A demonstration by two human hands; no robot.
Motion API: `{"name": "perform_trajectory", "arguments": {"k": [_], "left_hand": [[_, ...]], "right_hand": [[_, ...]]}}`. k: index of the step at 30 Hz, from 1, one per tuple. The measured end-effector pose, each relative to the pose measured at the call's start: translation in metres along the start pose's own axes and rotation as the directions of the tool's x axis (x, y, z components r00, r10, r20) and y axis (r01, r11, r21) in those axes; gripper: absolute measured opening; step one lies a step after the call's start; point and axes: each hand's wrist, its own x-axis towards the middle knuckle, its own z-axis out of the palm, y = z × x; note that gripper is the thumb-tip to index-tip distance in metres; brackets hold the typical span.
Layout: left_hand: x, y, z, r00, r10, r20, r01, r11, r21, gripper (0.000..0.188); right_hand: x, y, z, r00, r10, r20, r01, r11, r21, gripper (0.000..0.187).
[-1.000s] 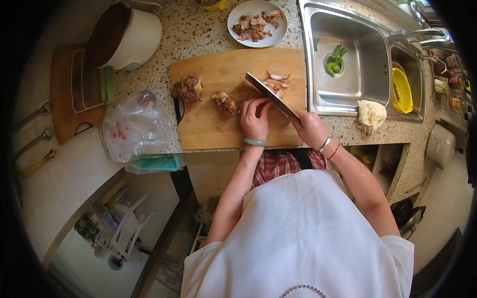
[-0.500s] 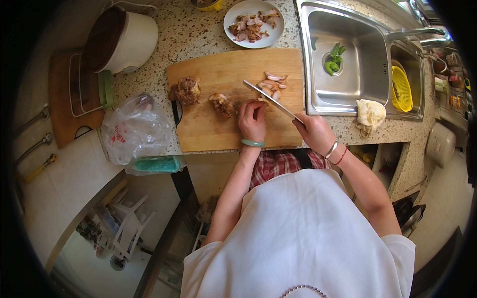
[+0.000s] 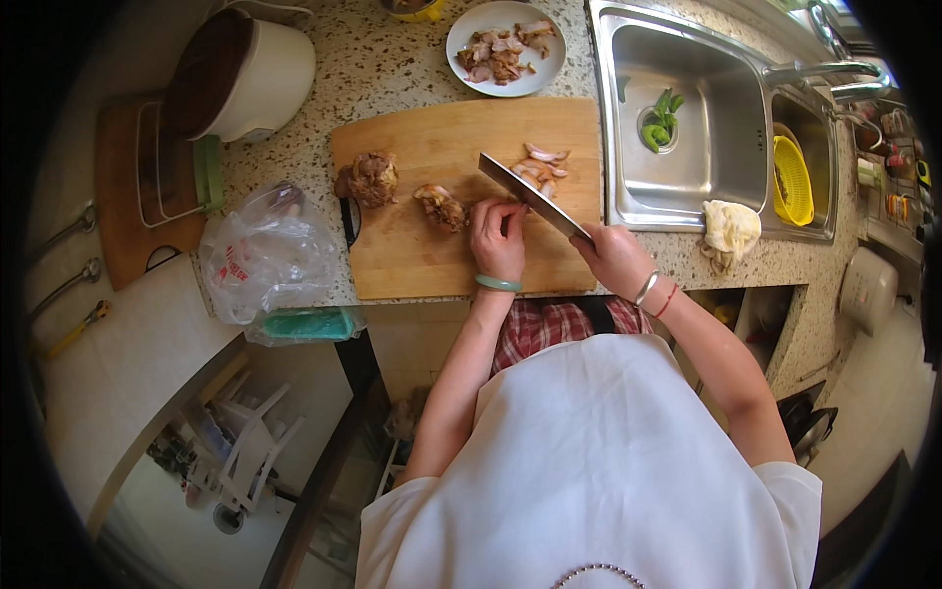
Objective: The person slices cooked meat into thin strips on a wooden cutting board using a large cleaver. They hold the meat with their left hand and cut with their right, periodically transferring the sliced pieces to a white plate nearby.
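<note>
A wooden cutting board (image 3: 422,255) lies on the speckled counter. My right hand (image 3: 614,257) grips a cleaver (image 3: 530,194), its blade angled over the board's middle. My left hand (image 3: 498,236), with a green bangle on the wrist, presses fingertips down on a piece of cooked meat just left of the blade. Another brown meat chunk (image 3: 439,205) lies beside that hand, and a larger chunk (image 3: 373,177) sits near the board's left end. Cut slices (image 3: 542,163) are piled beyond the blade.
A white plate of sliced meat (image 3: 505,44) stands behind the board. A double steel sink (image 3: 687,196) on the right holds green peppers (image 3: 659,123), a yellow strainer (image 3: 793,179) and a cloth (image 3: 730,230). A plastic bag (image 3: 265,250) and a white rice cooker (image 3: 240,74) are at the left.
The cleaver has shifted slightly along the board and my left hand has crept left on the meat. The slices beyond the blade stay put.
</note>
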Motion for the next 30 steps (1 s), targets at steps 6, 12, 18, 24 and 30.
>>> {"name": "perform_trajectory", "arguments": {"k": [6,12,18,24,30], "left_hand": [[0.000,-0.003,-0.002,0.999,0.015,0.030,-0.015,1.000,0.017,0.014],[0.000,0.000,-0.006,0.998,0.031,0.055,-0.034,0.998,0.059,0.013],[0.001,0.000,-0.005,0.992,-0.090,0.088,0.089,0.996,0.016,0.014],[0.008,0.036,-0.013,0.923,-0.337,0.188,0.364,0.922,-0.135,0.034],[-0.006,0.026,-0.021,0.927,-0.372,0.037,0.358,0.856,-0.373,0.025]], "right_hand": [[0.031,0.006,0.027,0.993,-0.094,-0.073,0.097,0.995,0.035,0.021],[0.055,-0.004,0.034,0.984,-0.126,-0.129,0.130,0.991,0.018,0.019],[0.012,0.001,0.015,0.955,-0.217,-0.203,0.180,0.966,-0.188,0.019],[0.003,0.014,0.001,0.964,-0.191,-0.184,0.166,0.976,-0.144,0.032],[-0.008,0.012,-0.010,0.947,-0.185,-0.263,0.108,0.954,-0.281,0.041]]}}
